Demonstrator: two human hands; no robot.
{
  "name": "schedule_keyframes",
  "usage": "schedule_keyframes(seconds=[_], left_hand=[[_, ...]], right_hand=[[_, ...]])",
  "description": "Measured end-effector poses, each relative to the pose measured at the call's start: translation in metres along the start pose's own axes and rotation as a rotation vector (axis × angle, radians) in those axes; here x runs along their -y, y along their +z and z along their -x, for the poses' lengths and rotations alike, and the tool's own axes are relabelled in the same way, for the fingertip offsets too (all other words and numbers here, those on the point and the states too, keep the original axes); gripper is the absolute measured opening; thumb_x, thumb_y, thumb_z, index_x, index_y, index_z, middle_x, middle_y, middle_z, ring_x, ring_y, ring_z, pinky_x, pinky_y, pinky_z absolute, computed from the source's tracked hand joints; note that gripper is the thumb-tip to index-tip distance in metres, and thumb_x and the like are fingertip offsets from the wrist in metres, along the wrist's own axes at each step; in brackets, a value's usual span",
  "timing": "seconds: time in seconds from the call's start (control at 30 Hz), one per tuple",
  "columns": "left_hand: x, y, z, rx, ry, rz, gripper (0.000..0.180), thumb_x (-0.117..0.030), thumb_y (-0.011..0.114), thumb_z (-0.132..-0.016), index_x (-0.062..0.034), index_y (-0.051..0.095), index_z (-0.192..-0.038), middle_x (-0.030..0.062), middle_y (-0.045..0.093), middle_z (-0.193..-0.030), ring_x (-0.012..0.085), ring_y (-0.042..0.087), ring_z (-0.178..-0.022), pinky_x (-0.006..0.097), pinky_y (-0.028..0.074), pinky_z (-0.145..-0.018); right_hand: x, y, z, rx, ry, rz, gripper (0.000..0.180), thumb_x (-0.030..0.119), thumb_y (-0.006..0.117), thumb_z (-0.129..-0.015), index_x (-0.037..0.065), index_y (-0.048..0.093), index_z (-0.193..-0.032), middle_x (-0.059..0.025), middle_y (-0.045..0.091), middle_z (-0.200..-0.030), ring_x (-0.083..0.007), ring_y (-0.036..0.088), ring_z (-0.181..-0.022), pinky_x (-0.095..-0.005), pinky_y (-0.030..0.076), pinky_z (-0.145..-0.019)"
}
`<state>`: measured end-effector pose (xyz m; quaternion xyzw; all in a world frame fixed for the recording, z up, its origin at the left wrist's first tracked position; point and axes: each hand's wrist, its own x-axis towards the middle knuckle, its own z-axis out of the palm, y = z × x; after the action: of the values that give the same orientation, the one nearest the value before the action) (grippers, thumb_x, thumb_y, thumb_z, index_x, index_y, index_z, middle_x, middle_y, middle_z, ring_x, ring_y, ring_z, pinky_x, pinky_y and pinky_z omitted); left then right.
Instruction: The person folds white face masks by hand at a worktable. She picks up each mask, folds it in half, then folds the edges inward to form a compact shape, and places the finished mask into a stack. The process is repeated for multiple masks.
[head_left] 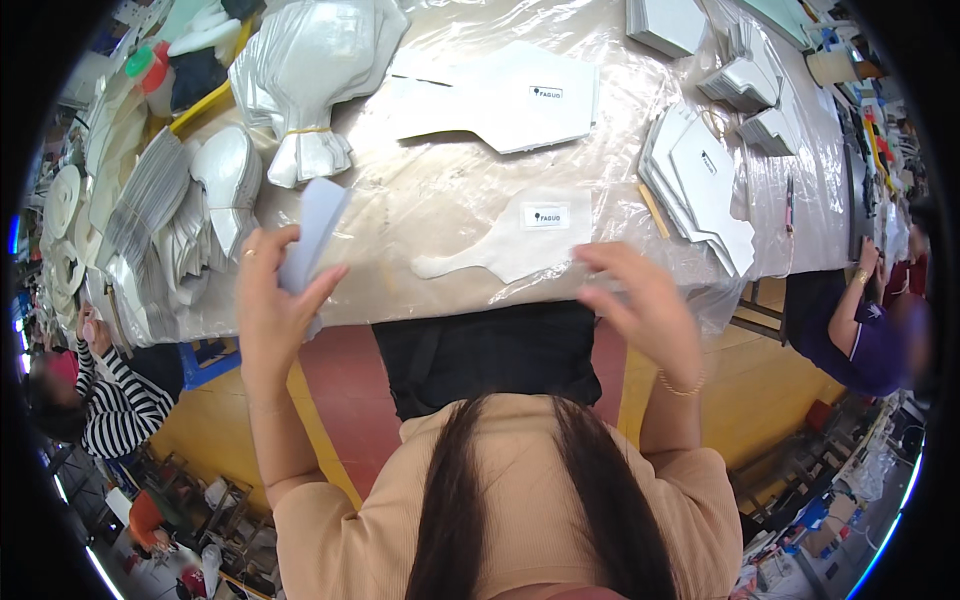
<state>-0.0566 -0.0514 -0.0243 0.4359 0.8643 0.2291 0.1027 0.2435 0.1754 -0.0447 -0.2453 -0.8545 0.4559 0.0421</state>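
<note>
My left hand (268, 300) is raised over the near table edge, pinching a small stack of pale bluish-white paper pieces (317, 228). My right hand (643, 300) hovers blurred above the table edge with fingers curled and nothing in it. Between the hands, a white cut fabric piece with a small label (510, 245) lies flat on the plastic-covered table (430, 190). A larger white labelled piece (500, 100) lies farther back.
Bundles and stacks of white cut pieces sit at the left (190, 200), back centre (315, 70) and right (700, 180). A pen (789, 203) lies at the right. A person in a striped top (105, 395) sits left; another person in purple (860, 330) sits right.
</note>
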Motion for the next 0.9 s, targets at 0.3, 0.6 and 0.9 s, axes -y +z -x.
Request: schedule_keyframes(seconds=[0.3, 0.6, 0.9], left_hand=[[-0.039, -0.020, 0.011, -0.436, 0.245, 0.937, 0.028, -0.020, 0.056, -0.090, 0.0016, 0.055, -0.107, 0.0136, 0.050, -0.100, 0.0261, 0.053, -0.095, 0.047, 0.051, -0.087], [-0.079, 0.064, 0.004, -0.282, -0.121, 1.521, 0.026, -0.021, 0.042, -0.101, -0.0009, 0.053, -0.112, 0.0189, 0.054, -0.115, 0.0367, 0.058, -0.112, 0.051, 0.052, -0.097], [-0.056, 0.070, 0.019, 0.235, -0.407, 1.275, 0.021, -0.004, 0.062, -0.094, 0.0040, 0.060, -0.113, 0.0219, 0.063, -0.116, 0.0331, 0.069, -0.103, 0.041, 0.057, -0.091]], right_hand=[[0.048, 0.092, -0.039, 0.264, 0.008, -0.980, 0.063, 0.024, 0.070, -0.093, 0.005, 0.043, -0.146, -0.0137, 0.059, -0.131, -0.0236, 0.065, -0.107, -0.0347, 0.052, -0.095], [0.010, 0.044, -0.026, -0.065, 0.289, -1.196, 0.040, 0.007, 0.065, -0.095, -0.002, 0.053, -0.132, -0.0092, 0.067, -0.109, -0.0122, 0.064, -0.094, -0.0282, 0.055, -0.085], [-0.030, 0.020, -0.004, -0.246, 0.327, -0.942, 0.025, 0.011, 0.067, -0.096, -0.003, 0.061, -0.115, -0.0040, 0.069, -0.095, -0.0069, 0.062, -0.084, -0.0209, 0.048, -0.074]])
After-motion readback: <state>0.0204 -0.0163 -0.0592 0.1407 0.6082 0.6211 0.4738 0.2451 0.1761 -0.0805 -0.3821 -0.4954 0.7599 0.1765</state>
